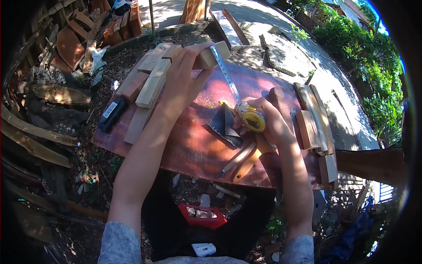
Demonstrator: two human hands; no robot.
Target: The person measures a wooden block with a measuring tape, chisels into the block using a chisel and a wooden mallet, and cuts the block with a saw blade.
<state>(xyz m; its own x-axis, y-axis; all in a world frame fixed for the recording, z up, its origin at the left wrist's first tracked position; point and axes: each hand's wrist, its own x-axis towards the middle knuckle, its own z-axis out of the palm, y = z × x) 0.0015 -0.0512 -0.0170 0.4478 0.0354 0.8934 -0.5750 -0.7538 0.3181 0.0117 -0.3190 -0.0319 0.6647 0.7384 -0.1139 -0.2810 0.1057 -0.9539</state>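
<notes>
My left hand (183, 72) grips a short wooden block (212, 55) above the far side of the reddish board. In my right hand (273, 121) is a yellow tape measure (253, 120), its fingers wrapped round the case. The pulled-out tape blade (227, 77) slants from the case up to the block, its end at the block's near face. Beneath my right hand lie a dark folded sheet (220, 126), a wooden-handled brush (247, 166) and a slim tool with a dark tip (237, 159). My right hand partly covers the brush.
Wooden pieces (154, 83) lie along the board's left side, beside a black labelled item (112, 115). More wood strips (310, 127) line the right side of the reddish board (189, 152). A red container (202, 215) sits below, between the person's legs. Bricks (125, 26) are stacked back left.
</notes>
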